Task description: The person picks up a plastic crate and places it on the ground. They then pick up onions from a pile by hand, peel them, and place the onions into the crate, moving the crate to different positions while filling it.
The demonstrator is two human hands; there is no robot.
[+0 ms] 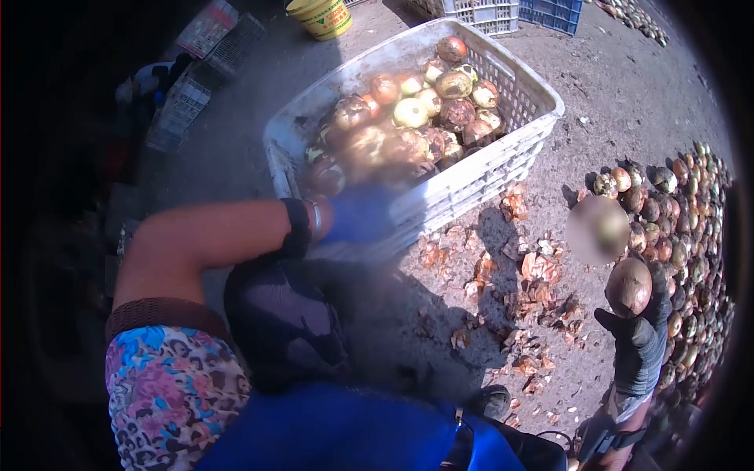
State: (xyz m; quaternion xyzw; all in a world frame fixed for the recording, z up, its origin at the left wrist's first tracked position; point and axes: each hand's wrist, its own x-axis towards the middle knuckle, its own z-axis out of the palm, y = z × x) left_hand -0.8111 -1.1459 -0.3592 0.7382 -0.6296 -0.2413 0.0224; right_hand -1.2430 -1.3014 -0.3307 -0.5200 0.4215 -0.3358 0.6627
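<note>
My right hand (638, 349), in a dark grey glove, holds a brown-skinned onion (628, 287) in its fingers beside the onions spread on the ground. My left hand (360, 213), in a blue glove, is smeared by motion at the near side of a white plastic crate (479, 179). Its fingers cannot be made out, nor whether anything is in them. Inside the crate lie several onions (410, 113), some pale and peeled, others with brown or reddish skin. The onions nearest my left hand look blurred.
A broad bed of onions (682, 243) covers the ground on the right. Torn onion skins (542, 271) litter the ground between it and the crate. Behind stand a yellow bucket (320, 17) and a blue crate (551, 14). Another person (149, 81) is near stacked crates (179, 110) at upper left.
</note>
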